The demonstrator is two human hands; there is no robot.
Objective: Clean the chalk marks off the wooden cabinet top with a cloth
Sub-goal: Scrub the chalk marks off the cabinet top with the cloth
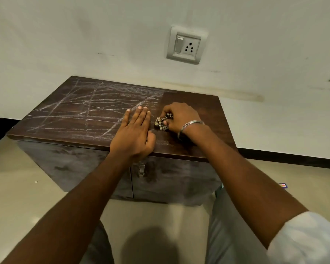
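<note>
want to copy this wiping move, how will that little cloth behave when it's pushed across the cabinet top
The cloth is bunched under the right hand, so it is probably soft and floppy. It looks small and light, so it likely needs steady finger pressure. It should drag over the cabinet top rather than roll.

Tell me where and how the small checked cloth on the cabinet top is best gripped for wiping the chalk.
Grip the cloth as a bunched wad from above, fingers curled over its top, as the right hand does now. It is crumpled, not spread flat, so a top grip leaves its underside on the cabinet top. Its free end faces the chalk marks, probably good for pushing left; the left hand lies flat in that path.
</note>
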